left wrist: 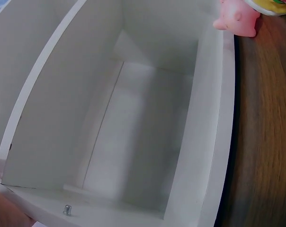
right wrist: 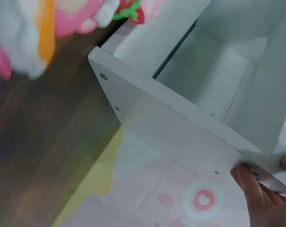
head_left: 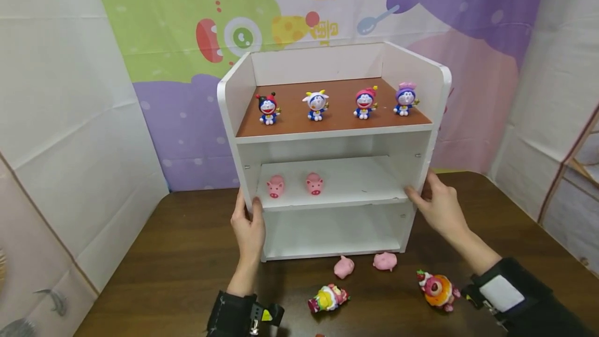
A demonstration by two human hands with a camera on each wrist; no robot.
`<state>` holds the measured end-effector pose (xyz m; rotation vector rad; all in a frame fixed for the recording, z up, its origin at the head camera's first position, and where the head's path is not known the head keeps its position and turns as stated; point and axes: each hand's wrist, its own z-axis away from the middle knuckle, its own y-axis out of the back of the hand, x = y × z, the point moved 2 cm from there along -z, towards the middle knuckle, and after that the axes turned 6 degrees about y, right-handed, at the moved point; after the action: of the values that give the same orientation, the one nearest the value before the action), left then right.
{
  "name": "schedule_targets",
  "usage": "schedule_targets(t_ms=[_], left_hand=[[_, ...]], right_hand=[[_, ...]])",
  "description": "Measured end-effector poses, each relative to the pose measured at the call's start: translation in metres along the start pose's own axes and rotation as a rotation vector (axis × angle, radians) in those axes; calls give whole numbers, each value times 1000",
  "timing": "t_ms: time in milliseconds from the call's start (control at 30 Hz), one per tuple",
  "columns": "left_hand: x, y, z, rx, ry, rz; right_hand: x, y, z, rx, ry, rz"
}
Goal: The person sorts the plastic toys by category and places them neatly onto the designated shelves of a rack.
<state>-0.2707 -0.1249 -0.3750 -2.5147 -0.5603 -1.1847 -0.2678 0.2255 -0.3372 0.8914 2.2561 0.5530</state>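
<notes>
A small white shelf unit (head_left: 323, 206) with a brown top board (head_left: 337, 98) stands on the table, a hand at each side. My left hand (head_left: 249, 233) grips its left side panel, thumb at the front edge and fingers on the outer face. The right hand (head_left: 442, 209) holds the right side panel likewise; in the right wrist view, fingers (right wrist: 249, 182) lie against the outer face. Several blue-and-white cat figurines (head_left: 316, 105) sit in a row on the top board. Two pink pig figures, a left one (head_left: 275, 187) and a right one (head_left: 314, 184), sit on the middle shelf.
Before the unit, two pink pigs, one left (head_left: 343, 267) and one right (head_left: 385, 261), lie on the dark wooden table (head_left: 178, 254). A yellow-and-pink figurine (head_left: 328, 298) and an orange-and-pink bear figurine (head_left: 438, 290) lie nearer. A printed cloth (head_left: 187, 118) hangs behind.
</notes>
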Motion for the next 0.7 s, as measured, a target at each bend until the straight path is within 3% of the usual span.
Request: schedule_targets(t_ms=[167, 267, 400, 500, 700], left_hand=[[19, -1, 3, 6, 11, -8], [32, -1, 4, 5, 16, -9], [31, -1, 3, 0, 11, 5], [30, 0, 3, -15, 15, 25], [27, 0, 4, -36, 32, 51]], right_hand=[[-3, 13, 3, -219, -24, 32], [-5, 18, 9, -394, -90, 51], [-5, 16, 21, -587, -174, 42], [-4, 9, 28, -631, -156, 12], [-7, -9, 35, -640, -29, -18]])
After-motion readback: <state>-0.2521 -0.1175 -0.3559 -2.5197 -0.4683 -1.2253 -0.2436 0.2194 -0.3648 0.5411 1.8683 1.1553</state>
